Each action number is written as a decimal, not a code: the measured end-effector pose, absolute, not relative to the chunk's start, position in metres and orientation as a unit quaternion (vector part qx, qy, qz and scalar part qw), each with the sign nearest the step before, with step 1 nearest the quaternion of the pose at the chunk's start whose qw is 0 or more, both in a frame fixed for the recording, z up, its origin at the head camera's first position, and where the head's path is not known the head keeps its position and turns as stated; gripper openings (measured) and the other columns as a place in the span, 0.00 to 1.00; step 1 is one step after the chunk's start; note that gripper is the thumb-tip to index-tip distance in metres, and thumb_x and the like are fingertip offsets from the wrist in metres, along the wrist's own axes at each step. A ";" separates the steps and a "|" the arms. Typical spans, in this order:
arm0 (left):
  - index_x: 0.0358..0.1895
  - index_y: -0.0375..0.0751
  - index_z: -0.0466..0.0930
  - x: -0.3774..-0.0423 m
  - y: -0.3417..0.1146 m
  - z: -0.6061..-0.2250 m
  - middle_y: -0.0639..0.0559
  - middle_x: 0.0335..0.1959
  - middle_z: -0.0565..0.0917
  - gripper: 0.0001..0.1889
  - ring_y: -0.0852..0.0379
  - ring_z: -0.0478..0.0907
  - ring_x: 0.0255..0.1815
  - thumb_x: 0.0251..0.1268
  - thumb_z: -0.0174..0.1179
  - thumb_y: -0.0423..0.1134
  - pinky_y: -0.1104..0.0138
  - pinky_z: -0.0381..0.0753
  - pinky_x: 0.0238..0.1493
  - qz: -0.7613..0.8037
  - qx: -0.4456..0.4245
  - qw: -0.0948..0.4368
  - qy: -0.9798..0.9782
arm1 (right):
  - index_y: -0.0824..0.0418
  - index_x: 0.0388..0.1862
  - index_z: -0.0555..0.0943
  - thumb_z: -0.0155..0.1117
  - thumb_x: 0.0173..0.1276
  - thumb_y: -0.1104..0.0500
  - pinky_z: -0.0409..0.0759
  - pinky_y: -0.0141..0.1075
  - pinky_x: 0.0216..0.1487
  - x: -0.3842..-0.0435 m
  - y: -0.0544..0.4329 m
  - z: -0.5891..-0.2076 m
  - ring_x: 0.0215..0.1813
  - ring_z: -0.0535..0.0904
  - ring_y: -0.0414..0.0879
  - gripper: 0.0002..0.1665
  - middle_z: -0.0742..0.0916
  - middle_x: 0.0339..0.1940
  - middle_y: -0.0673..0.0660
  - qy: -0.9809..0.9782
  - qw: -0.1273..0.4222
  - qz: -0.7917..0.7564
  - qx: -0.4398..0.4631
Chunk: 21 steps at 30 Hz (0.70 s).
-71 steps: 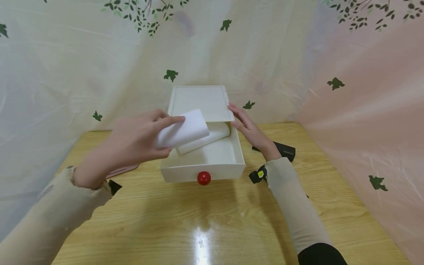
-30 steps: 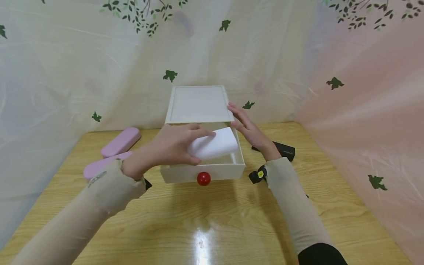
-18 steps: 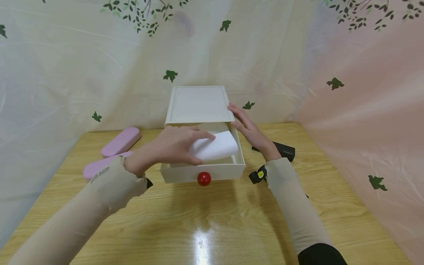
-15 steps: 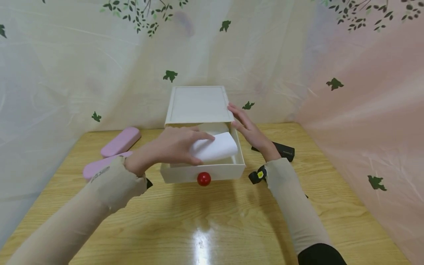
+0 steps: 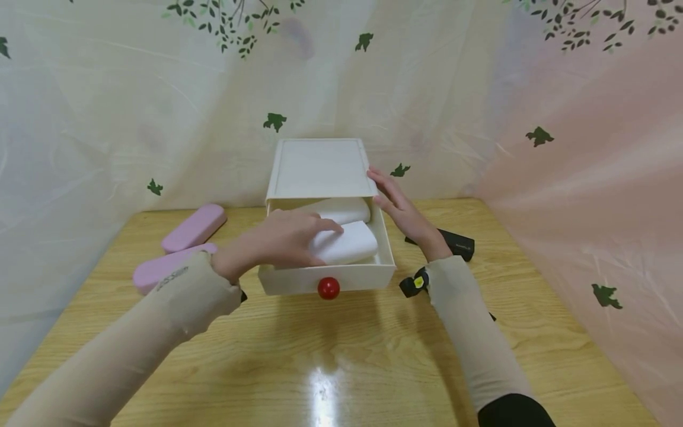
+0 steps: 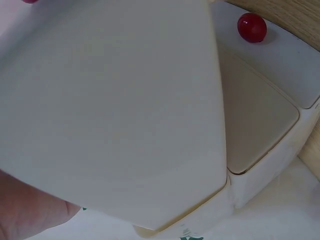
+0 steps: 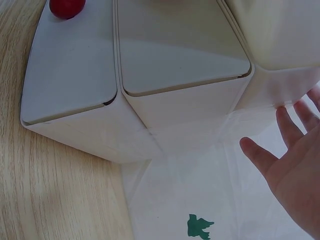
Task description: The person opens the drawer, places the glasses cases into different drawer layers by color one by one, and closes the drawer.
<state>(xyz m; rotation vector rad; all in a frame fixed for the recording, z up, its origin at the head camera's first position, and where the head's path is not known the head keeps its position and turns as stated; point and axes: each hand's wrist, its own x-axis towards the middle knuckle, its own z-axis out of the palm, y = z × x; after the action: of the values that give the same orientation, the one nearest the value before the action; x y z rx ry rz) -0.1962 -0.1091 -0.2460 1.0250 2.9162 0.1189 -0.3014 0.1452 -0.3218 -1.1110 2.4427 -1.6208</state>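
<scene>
My left hand (image 5: 285,240) grips a white oblong glasses case (image 5: 349,244) low in the pulled-out drawer (image 5: 299,280), with a finger along its top and the thumb on its near side. Behind it in the drawer lies a second white glasses case (image 5: 344,209), partly under the cabinet's top (image 5: 322,169). My right hand (image 5: 408,216), fingers extended, rests at the cabinet's right side. In the right wrist view its fingertips (image 7: 284,112) are at the edge of the white wall. A broad pale surface (image 6: 115,110) fills much of the left wrist view, hiding the held case.
A red ball knob (image 5: 328,288) sticks out from the drawer front. Lower drawer fronts (image 7: 180,55) show in the wrist views. Two pink glasses cases (image 5: 194,228) lie on the wooden table (image 5: 299,362) at left. A black case (image 5: 459,244) stands right of the cabinet, behind my forearm.
My left hand has carried the white case rightward over the drawer and then lowered it in front of the other one. The right hand has stayed at the cabinet's side.
</scene>
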 end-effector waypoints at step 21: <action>0.65 0.53 0.73 -0.212 -0.109 -0.252 0.47 0.59 0.80 0.34 0.47 0.79 0.54 0.52 0.70 0.51 0.52 0.80 0.46 0.054 0.306 0.031 0.950 | 0.55 0.78 0.53 0.42 0.78 0.57 0.47 0.58 0.78 -0.303 0.145 -0.324 0.81 0.45 0.47 0.31 0.52 0.81 0.49 0.772 -0.004 -0.523 -0.362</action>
<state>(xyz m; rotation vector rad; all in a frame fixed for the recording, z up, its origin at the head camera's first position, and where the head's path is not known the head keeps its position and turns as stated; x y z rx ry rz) -0.2121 -0.1089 -0.2515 0.9431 2.9277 0.1652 -0.3029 0.1455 -0.3243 -1.1391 2.4296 -1.6474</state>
